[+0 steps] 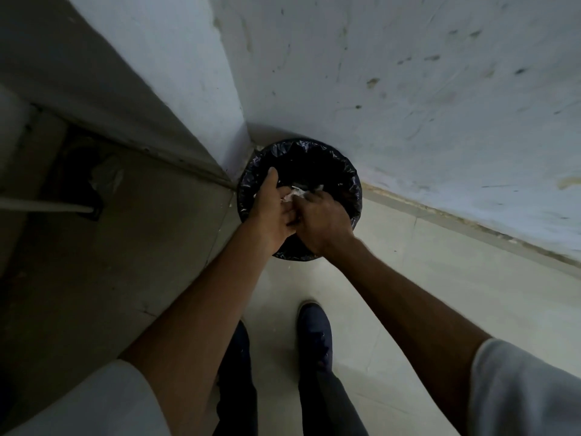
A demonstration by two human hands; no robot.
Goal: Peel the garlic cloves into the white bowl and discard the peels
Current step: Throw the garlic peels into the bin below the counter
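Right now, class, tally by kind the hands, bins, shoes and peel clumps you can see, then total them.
Bare hands: 2, left hand and right hand
Round bin lined with a black plastic bag: 1
Dark blue shoe: 1
Clump of white papery garlic peels: 1
Total: 5
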